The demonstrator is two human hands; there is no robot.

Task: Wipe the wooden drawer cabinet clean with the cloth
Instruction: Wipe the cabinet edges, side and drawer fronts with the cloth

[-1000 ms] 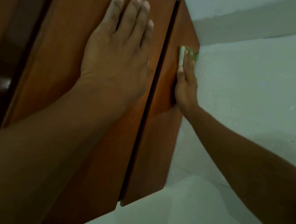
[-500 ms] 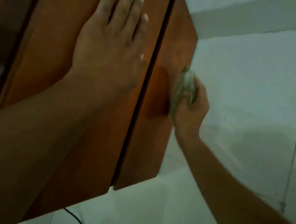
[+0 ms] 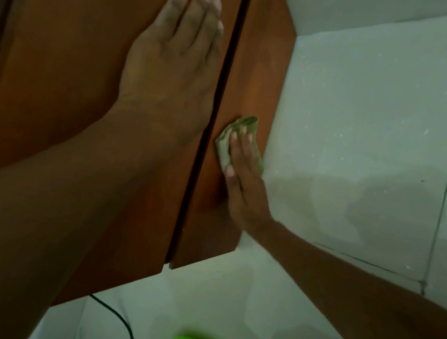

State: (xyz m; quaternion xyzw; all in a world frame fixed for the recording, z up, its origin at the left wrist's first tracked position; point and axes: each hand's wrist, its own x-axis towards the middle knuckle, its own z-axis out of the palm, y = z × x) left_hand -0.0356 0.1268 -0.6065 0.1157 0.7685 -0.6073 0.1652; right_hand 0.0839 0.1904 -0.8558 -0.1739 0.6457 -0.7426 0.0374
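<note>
On cabinet (image 3: pixel 89 72), left hand (image 3: pixel 171 75) flat, right hand (image 3: pixel 245 188) flat over cloth (image 3: pixel 245 123) (green, crumpled).

The wooden drawer cabinet (image 3: pixel 75 71) is reddish-brown with smooth panels. A dark, straight gap separates the broad panel from a narrower one. The cloth (image 3: pixel 245 124), green and crumpled, lies pressed against the narrower panel near its outer edge.

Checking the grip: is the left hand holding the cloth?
No, the right hand presses the cloth against the cabinet, while the left hand lies flat on bare wood.
</note>
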